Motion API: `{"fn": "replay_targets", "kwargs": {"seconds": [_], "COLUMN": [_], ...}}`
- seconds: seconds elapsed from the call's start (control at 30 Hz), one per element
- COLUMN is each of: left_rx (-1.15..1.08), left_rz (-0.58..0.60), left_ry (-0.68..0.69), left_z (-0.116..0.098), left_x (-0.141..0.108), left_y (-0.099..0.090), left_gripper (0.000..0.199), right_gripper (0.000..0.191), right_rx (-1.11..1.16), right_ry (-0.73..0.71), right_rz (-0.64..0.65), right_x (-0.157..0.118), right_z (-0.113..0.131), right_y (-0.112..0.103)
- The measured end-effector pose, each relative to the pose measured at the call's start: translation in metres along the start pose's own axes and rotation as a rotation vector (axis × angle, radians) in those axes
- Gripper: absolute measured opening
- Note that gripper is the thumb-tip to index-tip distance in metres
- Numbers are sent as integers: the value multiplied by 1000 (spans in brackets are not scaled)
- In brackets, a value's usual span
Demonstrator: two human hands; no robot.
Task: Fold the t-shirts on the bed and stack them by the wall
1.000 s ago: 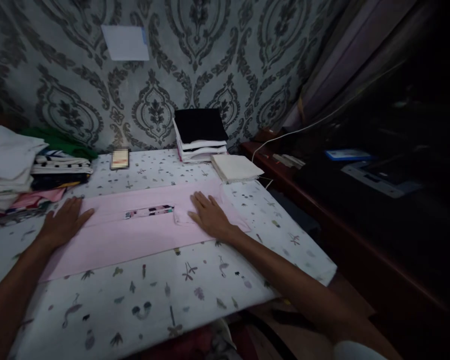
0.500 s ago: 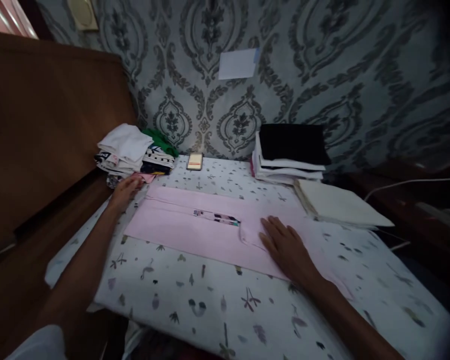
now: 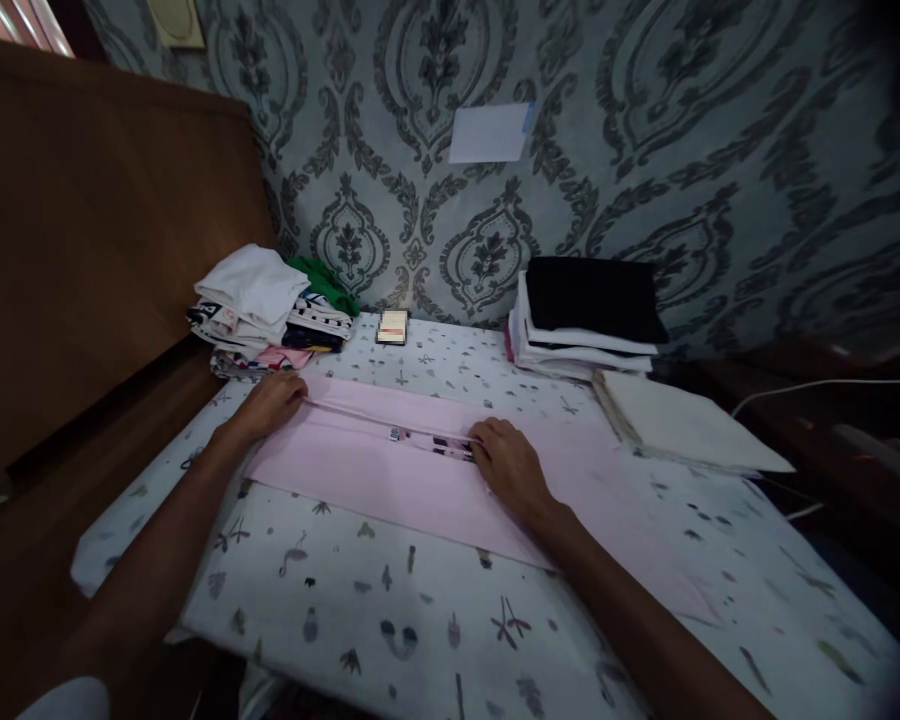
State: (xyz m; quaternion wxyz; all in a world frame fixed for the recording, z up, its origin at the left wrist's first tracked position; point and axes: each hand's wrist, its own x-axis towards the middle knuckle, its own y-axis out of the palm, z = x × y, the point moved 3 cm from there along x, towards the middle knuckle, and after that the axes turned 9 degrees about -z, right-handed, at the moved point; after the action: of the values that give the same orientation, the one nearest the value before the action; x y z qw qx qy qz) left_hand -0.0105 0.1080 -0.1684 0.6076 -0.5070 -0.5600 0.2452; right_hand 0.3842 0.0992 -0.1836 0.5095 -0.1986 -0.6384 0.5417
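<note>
Head view: pinching a folded edge of pink cloth (image 3: 352, 475) with the left hand (image 3: 272, 402) near its left end, and with the right hand (image 3: 511, 465) farther along, beside the dark print. Laid lengthwise across the patterned bench (image 3: 345, 590), in front of a clothes pile (image 3: 251, 290) and a black-topped stack (image 3: 592, 300).

Cloth print (image 3: 442, 446) partly hidden — wooden panel (image 3: 120, 190) cut off.

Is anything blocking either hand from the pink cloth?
Nothing visible: the left hand and right hand both touch the pink cloth along its inner folded edge. The clothes pile lies beyond the left hand, not between.
</note>
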Motion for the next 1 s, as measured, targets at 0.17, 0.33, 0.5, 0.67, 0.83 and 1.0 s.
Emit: {"fn": "replay_targets", "kwargs": {"seconds": [0.17,0.33,0.5,0.67,0.83,1.0], "left_rx": [-9,-120,-149,-30,-21,-254], "left_rz": [77,-2,163,330,237,70], "left_ry": [-40,-113,-77,-61,-63,-147], "left_z": [-2,-22,-49,-42,-20,-11], "left_x": [-3,14,34,25,17,26], "left_y": [-11,-12,26,53,68,61], "left_gripper": [20,42,65,74,77,70], "right_gripper": [19,39,58,67,70,65], "right_rx": [111,236,193,150,214,215], "right_ry": [-1,55,28,68,55,67], "right_rz": [-64,-23,241,363,352,325], "right_x": [-6,11,33,31,26,24], "right_z": [-3,8,28,34,34,26], "right_y": [-4,-13,8,26,19,17]}}
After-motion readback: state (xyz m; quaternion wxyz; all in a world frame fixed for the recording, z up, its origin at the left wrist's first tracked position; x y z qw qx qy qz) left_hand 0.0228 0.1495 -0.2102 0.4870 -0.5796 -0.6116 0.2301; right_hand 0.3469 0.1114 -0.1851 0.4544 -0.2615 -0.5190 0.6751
